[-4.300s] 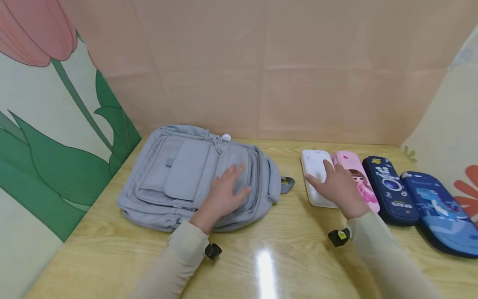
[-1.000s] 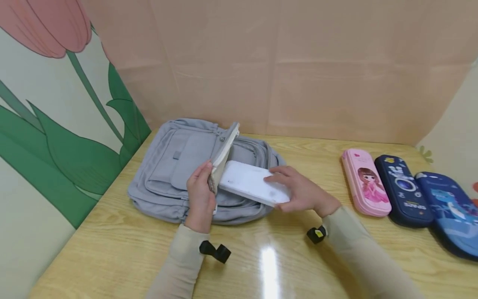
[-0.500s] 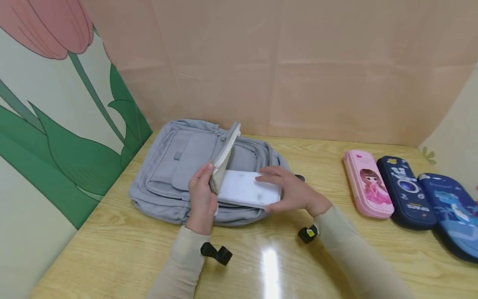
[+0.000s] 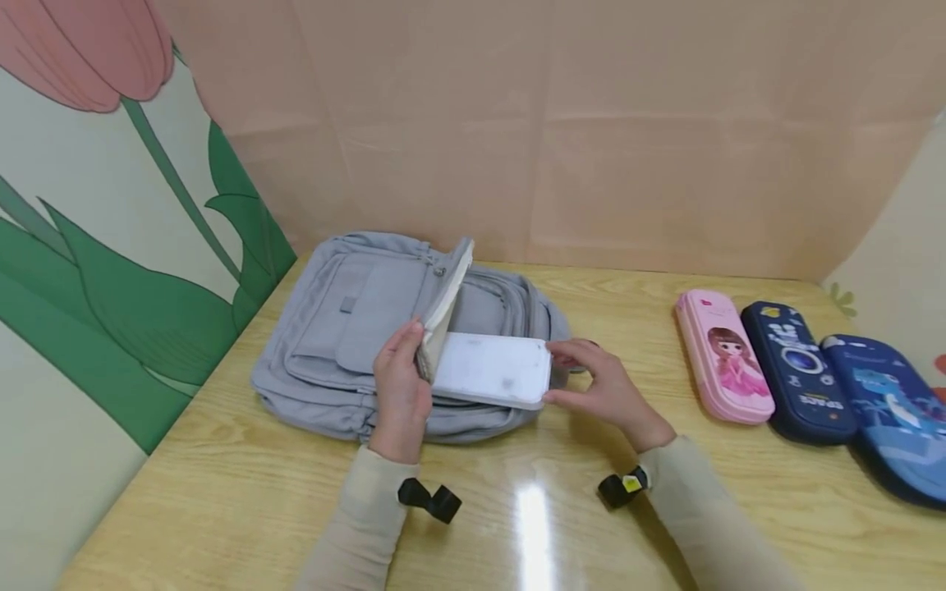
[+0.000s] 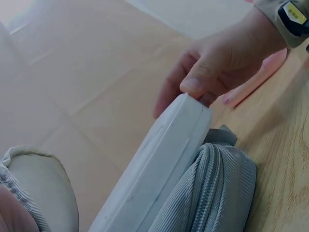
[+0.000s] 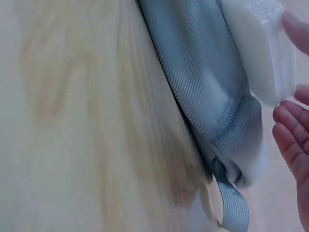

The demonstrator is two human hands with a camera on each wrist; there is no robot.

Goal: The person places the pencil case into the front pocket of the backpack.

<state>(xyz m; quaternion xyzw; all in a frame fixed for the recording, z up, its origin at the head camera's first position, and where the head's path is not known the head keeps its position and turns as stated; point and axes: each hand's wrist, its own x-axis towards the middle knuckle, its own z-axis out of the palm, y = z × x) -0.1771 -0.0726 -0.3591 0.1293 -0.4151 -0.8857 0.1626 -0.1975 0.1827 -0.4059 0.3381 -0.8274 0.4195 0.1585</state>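
Note:
A grey backpack (image 4: 369, 328) lies flat on the table, its front pocket unzipped. My left hand (image 4: 399, 394) grips the edge of the raised pocket flap (image 4: 448, 287) between thumb and fingers. A flat white plastic case (image 4: 491, 369) with rounded corners goes partway under this flap, and its inner end is hidden there. At its outer end is my right hand (image 4: 609, 394), thumb at one corner and fingers at the other. The right wrist view shows those fingertips (image 6: 285, 113) right at the case's edge. In the left wrist view the case (image 5: 154, 159) lies over the zipped side (image 5: 212, 188).
To the right stand a pink pencil case (image 4: 727, 357) with a doll print, a dark navy space pencil case (image 4: 801, 373) and a blue dinosaur case (image 4: 887, 410), side by side. The wooden table (image 4: 244, 509) ends at a pinkish backdrop (image 4: 591, 139).
The flap has been lifted and the white case brought from the right onto the backpack. Over the last half second my right hand slid back to the case's outer end. My left hand stayed.

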